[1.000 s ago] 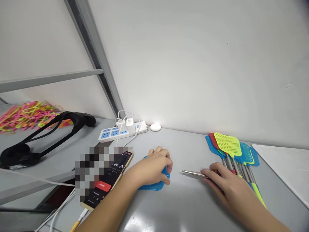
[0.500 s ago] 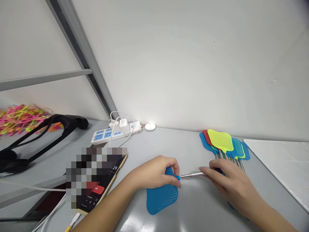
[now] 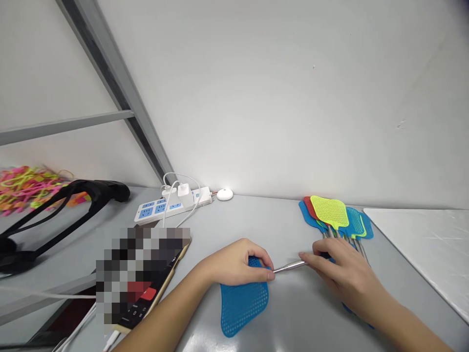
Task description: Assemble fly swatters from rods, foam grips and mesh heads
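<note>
**Blue mesh head and steel rod meet between two hands**

Blue plastic, a fly swatter head (image 3: pixel 244 305), lies flat on the grey surface (image 3: pixel 286 225) in front of the person. The left hand (image 3: pixel 238 266) presses on its narrow neck, fingers curled together on it, so the socket points to the right and does not slide. The right hand (image 3: pixel 339 274) pinches a thin metal rod (image 3: pixel 291 266) between its fingers and holds it nearly level, its tip just at the socket; both parts are in one line. Behind the right hand, finished swatters (image 3: pixel 335 215) lie fanned together, heads toward the wall. A phone (image 3: pixel 146 298) and a power strip (image 3: pixel 172 205) stay at the left, well apart.
</note>
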Tool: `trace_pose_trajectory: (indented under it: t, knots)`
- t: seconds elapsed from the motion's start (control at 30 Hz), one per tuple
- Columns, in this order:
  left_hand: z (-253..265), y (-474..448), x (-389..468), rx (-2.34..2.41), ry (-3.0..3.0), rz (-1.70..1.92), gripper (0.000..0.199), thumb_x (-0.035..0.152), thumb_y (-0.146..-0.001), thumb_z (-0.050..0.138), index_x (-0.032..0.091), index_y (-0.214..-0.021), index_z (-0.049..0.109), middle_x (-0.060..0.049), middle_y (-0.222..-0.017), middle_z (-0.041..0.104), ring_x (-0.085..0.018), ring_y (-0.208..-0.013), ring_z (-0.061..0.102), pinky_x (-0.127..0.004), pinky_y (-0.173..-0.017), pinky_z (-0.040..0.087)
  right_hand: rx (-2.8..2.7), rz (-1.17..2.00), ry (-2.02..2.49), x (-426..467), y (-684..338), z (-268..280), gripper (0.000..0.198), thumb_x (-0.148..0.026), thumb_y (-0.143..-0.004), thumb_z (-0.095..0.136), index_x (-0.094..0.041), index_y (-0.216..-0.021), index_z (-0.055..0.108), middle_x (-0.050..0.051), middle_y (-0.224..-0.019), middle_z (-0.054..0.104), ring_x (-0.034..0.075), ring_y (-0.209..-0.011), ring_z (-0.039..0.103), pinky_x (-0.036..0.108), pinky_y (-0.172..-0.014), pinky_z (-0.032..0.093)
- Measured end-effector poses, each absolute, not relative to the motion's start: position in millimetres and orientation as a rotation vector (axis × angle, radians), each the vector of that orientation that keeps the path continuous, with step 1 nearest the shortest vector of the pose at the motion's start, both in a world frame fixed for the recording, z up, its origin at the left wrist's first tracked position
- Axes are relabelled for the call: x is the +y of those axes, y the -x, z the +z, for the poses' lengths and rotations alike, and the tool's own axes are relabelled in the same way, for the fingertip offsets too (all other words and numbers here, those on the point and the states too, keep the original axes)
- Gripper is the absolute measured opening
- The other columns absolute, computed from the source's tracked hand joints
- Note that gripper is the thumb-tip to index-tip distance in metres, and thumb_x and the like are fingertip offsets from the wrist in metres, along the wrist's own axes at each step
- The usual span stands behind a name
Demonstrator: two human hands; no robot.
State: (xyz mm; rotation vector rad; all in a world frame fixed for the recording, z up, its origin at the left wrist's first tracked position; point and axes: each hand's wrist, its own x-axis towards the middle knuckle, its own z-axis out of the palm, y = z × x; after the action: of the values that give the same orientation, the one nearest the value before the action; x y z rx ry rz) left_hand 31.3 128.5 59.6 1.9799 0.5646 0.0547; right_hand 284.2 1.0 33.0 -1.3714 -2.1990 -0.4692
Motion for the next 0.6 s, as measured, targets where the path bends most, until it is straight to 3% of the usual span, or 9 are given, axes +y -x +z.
trace_pose_trajectory:
  t: [0.4, 0.6]
  knots:
    - [53.1, -35.4, 123.6, 0.515, -1.933, 0.113, 0.023, 0.038, -0.084, 0.064, 0.018, -0.090, 0.074, -0.002, -0.086, 0.072, -0.016, -0.080, 0.063, -0.024, -0.070, 0.045, -2.188, -0.365, 1.304, -2.7, -285.2, 28.1, 0.046, -0.002, -0.088, 0.050, -0.027, -0.124, 0.061, 0.004, -0.084, 0.061, 0.016, -0.074, 0.055, 0.032, -0.068, 0.041]
    - [56.4, -36.2, 123.1, 0.585, -1.933, 0.035, 0.029, 0.045, -0.079, 0.069, 0.020, -0.091, 0.074, 0.001, -0.079, 0.070, -0.013, -0.069, 0.058, -0.021, -0.060, 0.042, -2.171, -0.447, 1.372, -0.4, -284.5, 31.2, 0.038, -0.003, -0.088, 0.052, -0.026, -0.114, 0.065, 0.004, -0.085, 0.059, 0.016, -0.075, 0.052, 0.031, -0.067, 0.040]
